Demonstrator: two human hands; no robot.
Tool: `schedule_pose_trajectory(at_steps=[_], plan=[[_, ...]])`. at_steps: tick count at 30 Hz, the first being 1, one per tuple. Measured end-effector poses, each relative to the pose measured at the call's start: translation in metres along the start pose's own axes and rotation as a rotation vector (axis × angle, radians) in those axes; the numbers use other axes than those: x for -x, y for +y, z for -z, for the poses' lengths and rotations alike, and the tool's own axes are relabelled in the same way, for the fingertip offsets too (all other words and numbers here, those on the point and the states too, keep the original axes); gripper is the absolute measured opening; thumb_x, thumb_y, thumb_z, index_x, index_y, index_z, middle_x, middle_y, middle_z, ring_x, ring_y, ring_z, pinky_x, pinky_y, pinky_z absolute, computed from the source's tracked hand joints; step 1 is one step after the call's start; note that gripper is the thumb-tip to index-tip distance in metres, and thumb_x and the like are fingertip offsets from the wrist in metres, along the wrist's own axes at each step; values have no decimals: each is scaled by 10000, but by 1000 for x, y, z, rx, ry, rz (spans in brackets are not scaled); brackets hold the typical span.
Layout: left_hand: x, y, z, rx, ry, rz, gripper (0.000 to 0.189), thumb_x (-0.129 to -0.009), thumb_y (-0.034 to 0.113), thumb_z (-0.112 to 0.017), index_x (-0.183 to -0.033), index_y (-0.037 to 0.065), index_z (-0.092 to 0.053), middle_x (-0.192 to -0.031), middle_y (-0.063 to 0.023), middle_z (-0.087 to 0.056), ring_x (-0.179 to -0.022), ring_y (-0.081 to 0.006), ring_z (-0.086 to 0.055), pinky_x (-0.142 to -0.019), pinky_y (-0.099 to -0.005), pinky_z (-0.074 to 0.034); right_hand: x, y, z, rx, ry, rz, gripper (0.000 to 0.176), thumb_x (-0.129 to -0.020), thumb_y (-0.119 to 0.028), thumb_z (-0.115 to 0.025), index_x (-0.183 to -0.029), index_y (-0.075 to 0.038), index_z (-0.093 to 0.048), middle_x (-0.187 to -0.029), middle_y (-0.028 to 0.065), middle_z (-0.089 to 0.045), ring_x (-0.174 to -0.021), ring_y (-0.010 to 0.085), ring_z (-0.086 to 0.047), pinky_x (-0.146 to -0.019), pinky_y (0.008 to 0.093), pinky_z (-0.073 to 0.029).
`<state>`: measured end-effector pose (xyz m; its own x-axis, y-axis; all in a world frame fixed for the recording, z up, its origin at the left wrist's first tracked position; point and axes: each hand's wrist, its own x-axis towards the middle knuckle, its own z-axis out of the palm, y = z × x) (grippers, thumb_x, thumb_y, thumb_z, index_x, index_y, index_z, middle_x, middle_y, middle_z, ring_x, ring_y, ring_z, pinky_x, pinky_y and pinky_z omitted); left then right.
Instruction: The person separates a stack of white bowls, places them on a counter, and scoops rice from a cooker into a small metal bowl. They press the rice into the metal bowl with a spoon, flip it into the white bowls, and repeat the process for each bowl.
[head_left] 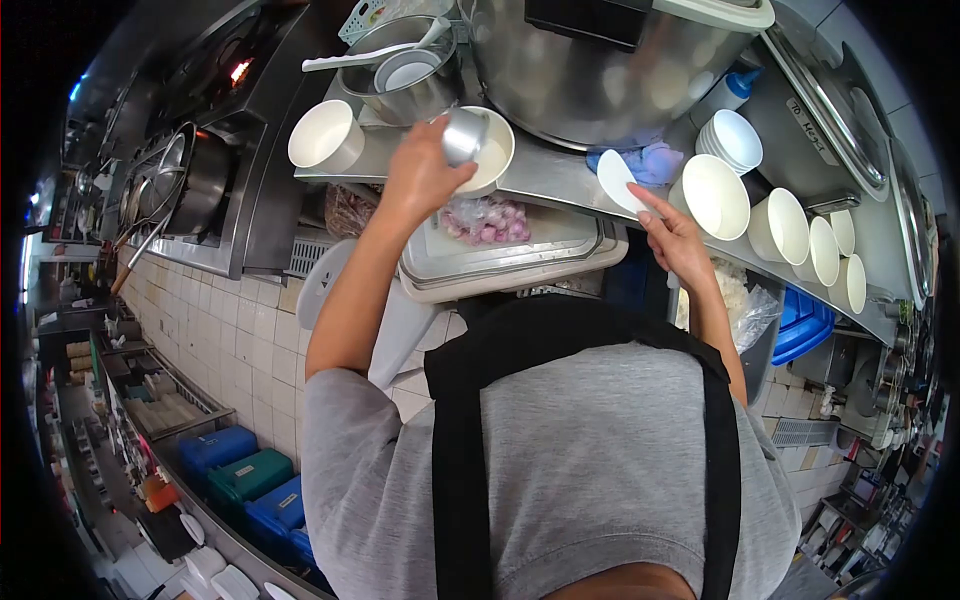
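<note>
My left hand (425,168) is closed around a small metal cup (465,136), tipped over a white paper bowl (498,158) at the counter's edge. The bowl's contents are partly hidden by the cup. In my right hand (676,240) is a white rice paddle (617,182), held by its handle near a crumpled blue-purple cloth (648,162). Left of the cup stands another white paper bowl (327,137). A larger paper bowl (712,197) sits just right of the paddle.
A large steel rice cooker (600,80) stands at the back. Beside it, a metal pot (408,105) holds a cup and a white-handled utensil. More paper bowls (780,228) line the right side. Below the counter, a bag of shallots (487,222) rests on a lidded container (510,262).
</note>
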<state>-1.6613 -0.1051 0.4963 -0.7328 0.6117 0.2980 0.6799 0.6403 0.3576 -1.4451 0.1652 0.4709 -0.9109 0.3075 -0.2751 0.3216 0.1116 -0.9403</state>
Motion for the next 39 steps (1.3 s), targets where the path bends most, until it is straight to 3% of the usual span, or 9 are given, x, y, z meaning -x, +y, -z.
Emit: schedule_pose_trajectory(at_steps=[4, 8, 10, 14, 17, 20, 26, 32, 39], plan=[[-14, -11, -48, -138, -219, -53, 721, -674, 209, -735, -1264, -64, -424, -1103, -248, -560, -990, -377, -572, -835, -418, -486, -4, -11, -8, -14, 32, 60, 414, -932, -190, -544, -1343, -198, -489, -570, -91, -335, -449, 11, -283, -378, 180, -216], [-23, -15, -37, -7, -184, -107, 706, -679, 170, -709, -1275, -65, -412, -1117, -258, -542, -1018, -391, -558, -856, -414, -479, -23, -12, -15, 99, 89, 248, 480, -861, -165, -632, -1320, -115, -502, -979, 104, -653, -810, 166, -625, -729, 279, -475], [-25, -13, -12, 20, -96, -114, 678, -693, 178, -704, -1260, -73, -430, -1122, -246, -542, -1019, -373, -562, -871, -402, -470, -32, -24, -30, 165, 140, 255, 532, -824, -179, -667, -1317, -85, -490, -1123, 157, -634, -950, 218, -636, -839, 310, -465], [-7, -29, 28, 390, 264, 80, 544, -821, 239, -621, -1271, -19, -458, -1064, -165, -598, -957, -289, -599, -863, -358, -474, -63, -49, -62, 501, 85, 392, 350, -804, -204, -657, -1109, -39, -609, -1028, 208, -637, -891, 359, -631, -776, 394, -486], [19, -63, 31, 1189, 517, 342, 445, -879, 284, -542, -1178, -43, -505, -1034, -145, -586, -927, -232, -582, -858, -348, -461, -98, -66, -94, 619, -38, 572, 259, -810, -191, -630, -1015, -34, -639, -993, 216, -629, -888, 391, -606, -754, 439, -481], [54, -82, 24, 1480, 593, 606, 348, -930, 316, -458, -1087, 17, -543, -875, -84, -619, -818, -176, -593, -719, -307, -483, -140, -82, -129, 784, -165, 443, 244, -812, -141, -595, -1024, -31, -641, -977, 218, -635, -929, 385, -607, -777, 450, -485], [108, -86, -9, 1525, 376, 907, 314, -940, 351, -448, -1053, 77, -551, -765, -26, -601, -647, -116, -563, -473, -236, -407, -183, -98, -177, 1141, -174, 269, 252, -782, -55, -556, -1009, -25, -661, -1028, 185, -653, -1016, 339, -614, -830, 441, -503], [122, -76, -19, 1694, 293, 877, 316, -951, 346, -434, -1066, 71, -541, -768, -56, -624, -624, -146, -614, -439, -258, -491, -198, -105, -180, 1186, -203, 223, 285, -770, -57, -563, -1035, -72, -666, -1057, 173, -648, -1011, 327, -618, -833, 422, -504], [104, -81, 16, 1475, 190, 766, 353, -945, 336, -455, -1024, 11, -567, -804, -63, -590, -658, -151, -602, -502, -298, -536, -144, -153, -159, 875, -22, 813, 273, -718, -96, -650, -986, -45, -632, -965, 158, -642, -887, 359, -612, -785, 416, -490]])
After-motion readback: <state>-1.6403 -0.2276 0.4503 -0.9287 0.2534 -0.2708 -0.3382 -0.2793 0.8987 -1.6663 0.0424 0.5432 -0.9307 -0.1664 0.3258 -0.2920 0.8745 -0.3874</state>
